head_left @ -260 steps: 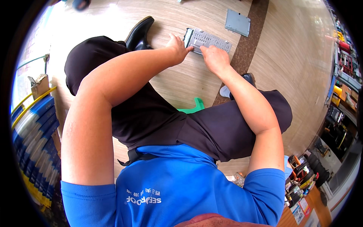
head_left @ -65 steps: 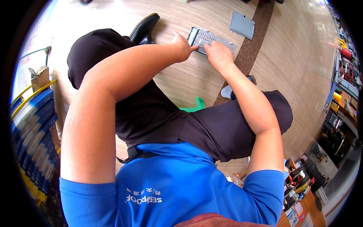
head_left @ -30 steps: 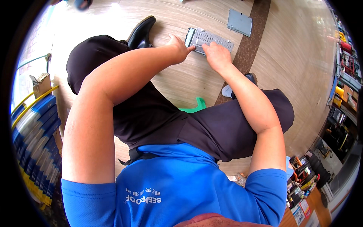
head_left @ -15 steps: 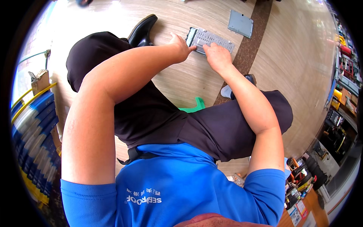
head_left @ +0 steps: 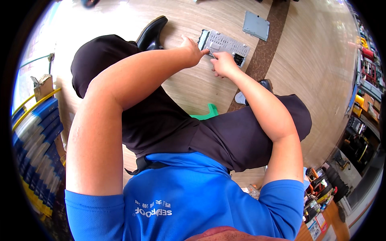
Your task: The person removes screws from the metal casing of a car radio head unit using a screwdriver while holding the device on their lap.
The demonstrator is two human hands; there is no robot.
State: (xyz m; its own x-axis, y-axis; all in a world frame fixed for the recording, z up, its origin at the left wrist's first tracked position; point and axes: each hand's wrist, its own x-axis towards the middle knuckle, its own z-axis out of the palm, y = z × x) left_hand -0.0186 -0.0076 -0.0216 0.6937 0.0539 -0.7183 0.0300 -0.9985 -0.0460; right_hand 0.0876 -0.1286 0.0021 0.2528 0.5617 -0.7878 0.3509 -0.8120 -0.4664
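A flat grey metal unit (head_left: 227,43) with rows of slots and a pale teal end lies on the floor ahead of me. My left hand (head_left: 191,50) is at its near left corner, thumb stretched onto the edge and another finger pointing away, apart from the thumb. My right hand (head_left: 223,65) is closed by the unit's near edge. A thin metal tool (head_left: 212,54) sticks out of it toward the left thumb; its kind is too small to tell. Near the unit's right end, a dark opening (head_left: 239,59) shows black parts inside.
A grey flat panel (head_left: 256,25) lies beyond the unit, beside a brown floor strip (head_left: 268,48). Part of a green plastic piece (head_left: 208,112) shows between my legs. Blue packs (head_left: 38,132) fill a yellow rack at left; crowded shelves (head_left: 368,72) line the right.
My right hand has drawn back from the top of the unit to its near edge. The dark opening at the right end now shows. The left hand stays put.
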